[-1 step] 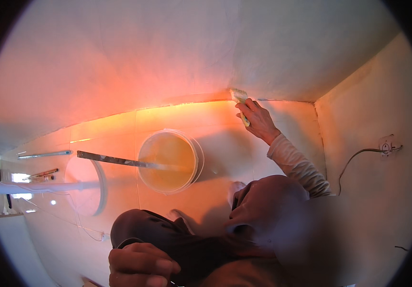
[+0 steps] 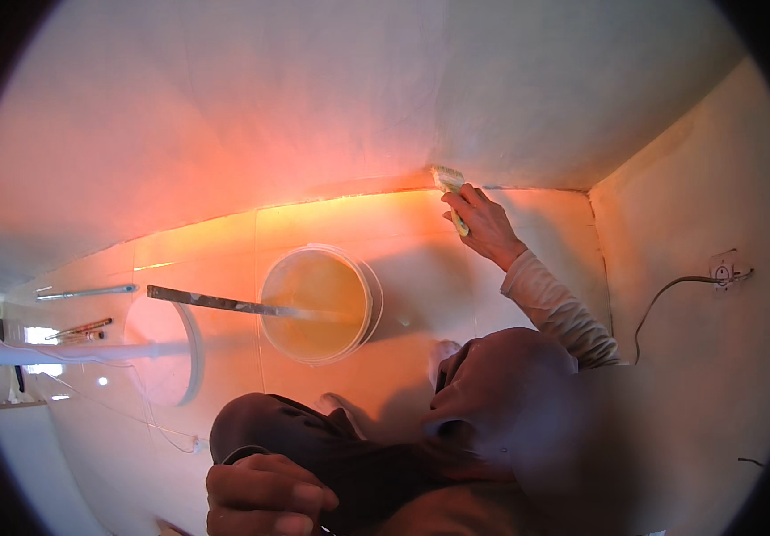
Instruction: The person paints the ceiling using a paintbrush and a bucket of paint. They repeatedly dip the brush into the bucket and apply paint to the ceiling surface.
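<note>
At the line where the wall meets the tiled floor, my right hand [image 2: 485,225] is closed around the handle of a paintbrush [image 2: 447,177]. The brush's pale bristles touch the bottom of the wall [image 2: 313,98]. Down at the lower edge, my left hand [image 2: 264,496] rests by my left knee with its fingers curled; whatever it may hold is hidden. A thin dark curved edge shows just above that hand. Between the wall and my knees stands a round white bucket [image 2: 374,313] holding yellowish liquid. A flat stained stick [image 2: 210,299] leans out over its left rim.
A round white lid [image 2: 195,357] lies left of the bucket, with a pale tube [image 2: 63,352] crossing it. Farther left are a light-blue rod [image 2: 90,292] and several brushes [image 2: 81,332]. On the right wall, a cable [image 2: 657,299] runs from a socket [image 2: 726,270]. Thin wires cross the floor at left.
</note>
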`<state>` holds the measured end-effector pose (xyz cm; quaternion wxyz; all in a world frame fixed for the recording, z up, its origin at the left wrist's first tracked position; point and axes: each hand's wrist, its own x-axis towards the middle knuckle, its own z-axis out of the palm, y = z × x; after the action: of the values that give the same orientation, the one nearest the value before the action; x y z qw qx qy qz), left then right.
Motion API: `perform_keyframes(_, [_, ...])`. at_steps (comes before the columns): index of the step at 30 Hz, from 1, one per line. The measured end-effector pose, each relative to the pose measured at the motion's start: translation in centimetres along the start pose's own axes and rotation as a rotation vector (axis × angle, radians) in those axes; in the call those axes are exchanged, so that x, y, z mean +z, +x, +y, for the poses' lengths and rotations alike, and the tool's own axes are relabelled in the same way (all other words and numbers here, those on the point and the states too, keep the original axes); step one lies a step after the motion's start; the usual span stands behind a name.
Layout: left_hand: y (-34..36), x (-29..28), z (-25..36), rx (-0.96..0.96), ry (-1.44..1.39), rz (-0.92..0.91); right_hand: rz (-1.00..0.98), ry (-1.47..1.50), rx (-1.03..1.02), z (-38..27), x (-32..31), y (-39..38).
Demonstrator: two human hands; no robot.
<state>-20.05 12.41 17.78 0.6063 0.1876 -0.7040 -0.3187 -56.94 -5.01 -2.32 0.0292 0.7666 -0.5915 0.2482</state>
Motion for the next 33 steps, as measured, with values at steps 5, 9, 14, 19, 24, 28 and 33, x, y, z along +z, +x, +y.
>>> perform_keyframes(5, [0.9, 0.9, -0.2, -0.029, -0.052, 0.023, 0.178, 0.01, -0.046, -0.9, -4.4, 2.3])
perform_keyframes(9, [-0.5, 0.4, -0.3, -0.043, 0.099, 0.072, 0.418, 0.041, -0.082, -2.7, -6.8, 2.7])
perform_keyframes(14, [0.1, 0.1, -0.3, -0.046, 0.066, -0.003, 0.382, -0.082, -0.094, -1.2, -2.3, 0.8])
perform_keyframes(19, [-0.1, 0.1, -0.3, -0.055, 0.064, 0.015, 0.153, -0.027, -0.015, 0.1, 3.2, -1.2])
perform_keyframes(24, [-0.3, 0.4, -0.3, -0.068, 0.102, 0.057, 0.161, 0.053, 0.033, 1.0, 1.3, -1.7])
perform_keyframes(28, [0.1, 0.7, -0.3, -0.059, 0.135, 0.045, 0.298, -0.003, -0.004, 1.2, -5.9, 0.3])
perform_keyframes(33, [0.1, 0.9, -0.3, -0.075, 0.178, 0.056, 0.472, -0.062, -0.05, -0.2, -8.7, 0.5])
